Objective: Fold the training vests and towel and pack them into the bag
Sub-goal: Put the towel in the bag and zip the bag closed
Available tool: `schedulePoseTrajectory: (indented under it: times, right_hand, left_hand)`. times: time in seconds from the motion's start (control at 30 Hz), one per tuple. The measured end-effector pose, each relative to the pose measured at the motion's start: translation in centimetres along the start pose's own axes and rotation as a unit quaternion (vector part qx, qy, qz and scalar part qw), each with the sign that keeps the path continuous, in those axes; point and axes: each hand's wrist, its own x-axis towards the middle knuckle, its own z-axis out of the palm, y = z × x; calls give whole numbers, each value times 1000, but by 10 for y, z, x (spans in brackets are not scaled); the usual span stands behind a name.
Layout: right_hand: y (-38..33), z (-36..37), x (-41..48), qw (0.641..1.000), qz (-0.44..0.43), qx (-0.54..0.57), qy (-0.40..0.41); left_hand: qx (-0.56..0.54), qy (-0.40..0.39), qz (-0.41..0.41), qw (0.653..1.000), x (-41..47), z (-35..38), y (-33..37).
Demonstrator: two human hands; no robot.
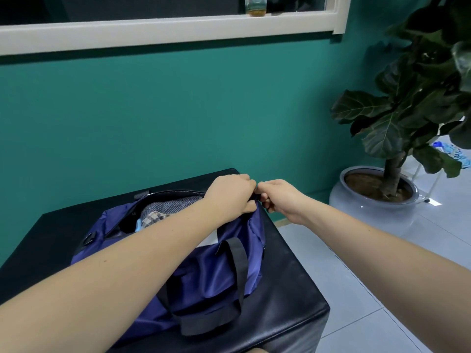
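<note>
A navy blue bag [216, 273] with black straps lies on a black padded bench [288, 289]. Its top is open along the far side, and a grey plaid towel [163, 211] and a bit of light blue fabric [139, 225] show inside. My left hand [233, 193] and my right hand [280, 197] meet at the bag's far right end. Both pinch something small and dark at the end of the opening; which part of the bag it is, I cannot tell. My left forearm crosses over the bag and hides part of the opening.
A teal wall stands right behind the bench, with a white window frame [178, 29] above. A large potted plant in a pale round pot [374, 207] stands on the tiled floor to the right. The bench's right edge drops to the floor.
</note>
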Motion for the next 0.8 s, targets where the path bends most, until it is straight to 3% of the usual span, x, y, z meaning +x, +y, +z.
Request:
schedulePoseTrajectory:
  times: [0.07,0.17,0.33,0.8]
  right_hand:
    - [-2,-1,-2,1000,2,3,3]
    - [-2,-7,-3,1000,13,13,6]
    - [-7,-5,-4,1000,15,8,-2]
    - [-5,-3,1,997,26,-52,43]
  left_hand:
    - [-3,6,-7,1000,1,1,-1]
    - [-91,28,-70,993,-1,-1,-10]
    - [-222,26,-207,952,-11,-8,-22]
    - [-224,13,-359,906,-107,-16,-107]
